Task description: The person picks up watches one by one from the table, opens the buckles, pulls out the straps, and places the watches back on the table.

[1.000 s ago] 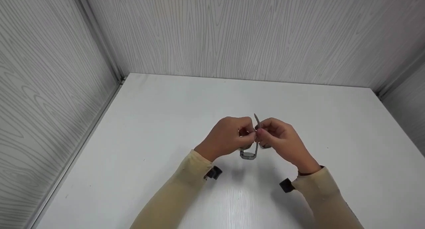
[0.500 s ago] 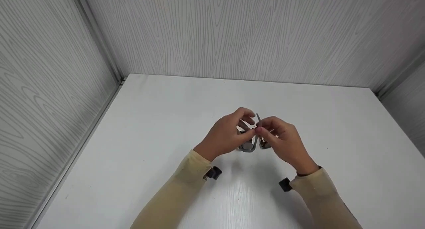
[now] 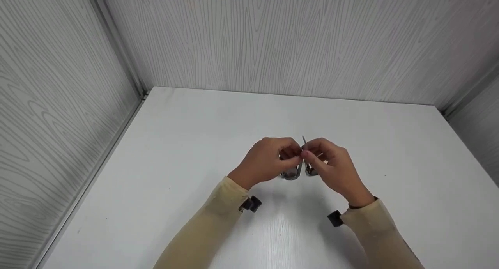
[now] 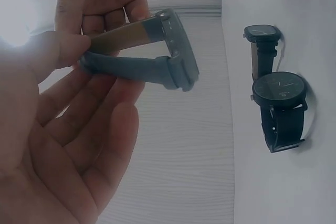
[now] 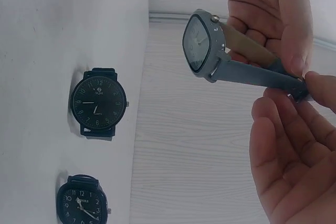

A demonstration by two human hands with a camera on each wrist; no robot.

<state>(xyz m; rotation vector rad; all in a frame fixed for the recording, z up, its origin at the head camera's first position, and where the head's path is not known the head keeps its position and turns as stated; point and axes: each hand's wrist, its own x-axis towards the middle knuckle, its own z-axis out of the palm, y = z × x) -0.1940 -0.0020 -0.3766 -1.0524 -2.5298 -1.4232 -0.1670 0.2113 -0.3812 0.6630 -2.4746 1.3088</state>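
Observation:
A grey wristwatch hangs in the air between both hands, its strap looped round and its ends meeting at the buckle. My left hand pinches the strap ends between thumb and fingers. From the other side, my right hand pinches the same spot, and a strap tip sticks up between the hands. The squarish watch case faces away from the fingers, with a crown showing in the right wrist view. Fingers hide part of the buckle.
On the white table below lie a round black watch and a squarish black watch. In the head view the hands largely cover them. Wood-grain panels stand behind and at the sides.
The left fingers lifted off the strap half a second ago and are now closed on it again. The grey watch's case has risen slightly toward the hands. The right hand barely moves.

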